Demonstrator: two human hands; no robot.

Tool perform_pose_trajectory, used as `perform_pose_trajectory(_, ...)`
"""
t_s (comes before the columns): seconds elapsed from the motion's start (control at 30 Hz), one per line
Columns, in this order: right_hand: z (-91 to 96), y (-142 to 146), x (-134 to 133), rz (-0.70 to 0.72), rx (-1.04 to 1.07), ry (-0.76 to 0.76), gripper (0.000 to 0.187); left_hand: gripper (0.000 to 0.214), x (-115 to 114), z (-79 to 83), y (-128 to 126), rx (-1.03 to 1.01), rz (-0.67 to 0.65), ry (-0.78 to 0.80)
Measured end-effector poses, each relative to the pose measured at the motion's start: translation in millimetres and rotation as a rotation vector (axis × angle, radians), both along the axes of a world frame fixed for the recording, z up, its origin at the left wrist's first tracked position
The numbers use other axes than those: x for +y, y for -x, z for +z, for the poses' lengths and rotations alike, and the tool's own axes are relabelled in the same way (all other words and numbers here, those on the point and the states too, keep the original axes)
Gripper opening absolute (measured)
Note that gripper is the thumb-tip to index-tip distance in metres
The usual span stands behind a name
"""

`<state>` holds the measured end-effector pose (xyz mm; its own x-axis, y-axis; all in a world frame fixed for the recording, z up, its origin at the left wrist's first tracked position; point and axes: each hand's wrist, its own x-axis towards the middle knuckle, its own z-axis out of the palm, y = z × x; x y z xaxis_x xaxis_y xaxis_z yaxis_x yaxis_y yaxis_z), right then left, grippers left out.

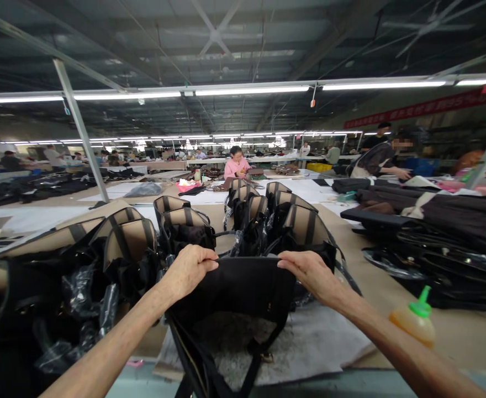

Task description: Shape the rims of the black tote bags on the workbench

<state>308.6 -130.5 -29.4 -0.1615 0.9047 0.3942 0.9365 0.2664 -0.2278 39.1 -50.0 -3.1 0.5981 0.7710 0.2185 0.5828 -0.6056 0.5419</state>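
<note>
Both hands stretch a black bag (243,287) by its top edge over the near part of the table. My left hand (191,268) pinches the edge at its left corner, fingers closed. At the right corner my right hand (309,271) grips the same edge between thumb and fingers. Below, a strap with a small metal buckle (267,358) hangs from the bag, and a zipper (189,354) runs along its left side. A stained white sheet (309,348) lies under it.
Several black bags with tan insides (129,240) stand to the left, and more bags (305,224) stand ahead. At right are a glue bottle (415,320) with a green nozzle and a pile of black pieces (445,265). A person in pink (237,166) sits across the table.
</note>
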Motion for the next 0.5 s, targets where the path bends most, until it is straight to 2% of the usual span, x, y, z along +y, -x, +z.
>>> perform_pose_trajectory(0.17,-2.7,-6,-1,0.039,0.141,0.102,0.024,0.021,2,0.6,0,0.031,0.004,0.040)
perform_pose_trajectory(0.33,-5.3,-12,2,0.007,0.156,0.136,0.031,0.022,5,1.9,-1,0.037,-0.006,0.085)
perform_pose_trajectory(0.5,5.1,-5,-4,0.008,0.224,0.163,0.035,0.020,-4,6.4,3,-0.013,0.002,0.092)
